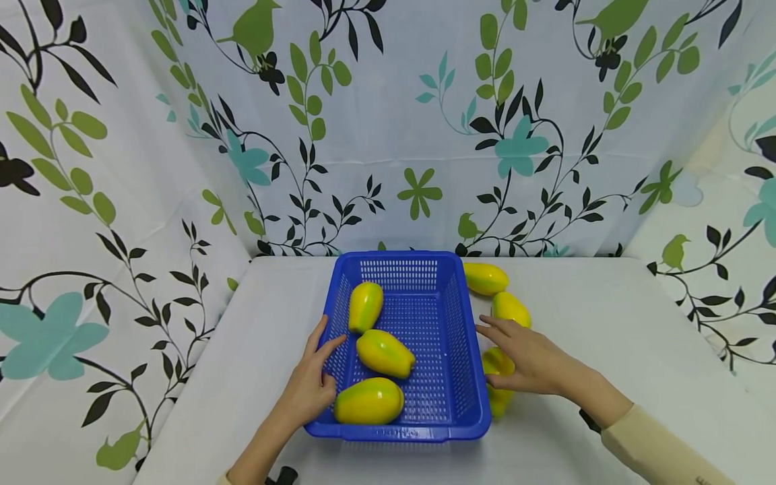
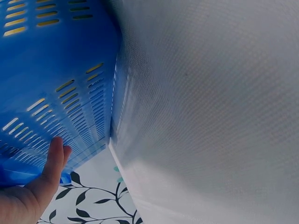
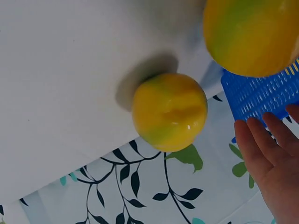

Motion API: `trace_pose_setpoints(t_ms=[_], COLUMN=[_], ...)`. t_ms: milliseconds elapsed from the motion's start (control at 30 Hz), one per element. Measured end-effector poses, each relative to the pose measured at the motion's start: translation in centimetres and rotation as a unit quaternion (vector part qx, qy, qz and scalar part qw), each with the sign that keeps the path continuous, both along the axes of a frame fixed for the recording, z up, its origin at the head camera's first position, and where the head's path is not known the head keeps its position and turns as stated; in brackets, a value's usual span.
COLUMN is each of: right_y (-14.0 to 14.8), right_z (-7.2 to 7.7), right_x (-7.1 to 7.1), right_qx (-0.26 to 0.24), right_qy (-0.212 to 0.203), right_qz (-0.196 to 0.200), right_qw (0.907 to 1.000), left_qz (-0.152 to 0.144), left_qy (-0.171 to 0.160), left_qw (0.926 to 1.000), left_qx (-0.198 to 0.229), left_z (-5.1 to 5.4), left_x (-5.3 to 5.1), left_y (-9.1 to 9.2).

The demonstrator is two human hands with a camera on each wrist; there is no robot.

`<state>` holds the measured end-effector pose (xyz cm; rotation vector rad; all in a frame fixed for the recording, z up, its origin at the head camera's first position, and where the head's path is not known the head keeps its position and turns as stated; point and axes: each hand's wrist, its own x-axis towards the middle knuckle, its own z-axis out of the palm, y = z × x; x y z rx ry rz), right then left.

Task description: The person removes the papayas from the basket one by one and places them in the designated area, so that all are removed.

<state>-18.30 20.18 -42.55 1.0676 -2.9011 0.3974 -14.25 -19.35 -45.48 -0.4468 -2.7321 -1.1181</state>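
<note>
A blue plastic basket (image 1: 433, 404) stands on the white table, with three glossy yellow-green papayas inside. One papaya (image 1: 366, 307) lies at the back left, another papaya (image 1: 385, 353) in the middle, and a third papaya (image 1: 369, 401) at the front left. My left hand (image 1: 308, 387) is at the basket's left rim; in the left wrist view its straight fingers (image 2: 55, 158) lie along the outer wall. Beside the right rim is my right hand (image 1: 533, 357), fingers extended toward the basket, holding nothing. It partly covers a papaya (image 1: 499, 402) outside the basket.
Outside the basket's right wall, a papaya (image 1: 486, 278) lies at the back and another papaya (image 1: 511, 308) just nearer. A patterned leaf-and-bird curtain (image 1: 364, 155) hangs behind and beside the white table (image 1: 588, 303).
</note>
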Motion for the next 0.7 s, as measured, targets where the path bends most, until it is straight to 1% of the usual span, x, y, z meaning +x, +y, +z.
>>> trace_pose_setpoints(t_ms=[133, 300, 433, 533, 600, 700], right_y=[-0.4, -1.4, -3.3, -5.1, -6.4, -8.3], right_z=[1.4, 2.8, 4.0, 4.5, 4.6, 4.3], right_x=[-0.5, -1.1, -1.3, -1.3, -1.1, -0.8], right_qx=[-0.004, -0.017, -0.015, -0.001, 0.01, 0.03], right_qy=[0.024, 0.045, 0.038, 0.029, 0.023, 0.014], right_qz=[0.003, 0.025, 0.047, 0.062, 0.072, 0.091], right_qw=[0.9997, 0.9985, 0.9981, 0.9977, 0.9971, 0.9953], left_qz=[-0.001, 0.002, 0.003, 0.0, -0.001, 0.001], left_qy=[0.004, 0.005, -0.003, -0.011, -0.016, -0.016], left_qw=[1.0, 1.0, 1.0, 0.9998, 0.9998, 0.9997], left_qx=[-0.001, -0.004, 0.005, 0.013, 0.016, 0.016], left_z=[0.2, 0.3, 0.3, 0.2, 0.1, 0.0], left_x=[-0.1, -0.1, 0.0, 0.0, 0.0, 0.1], left_y=[-0.1, -0.2, -0.2, -0.2, -0.1, 0.0])
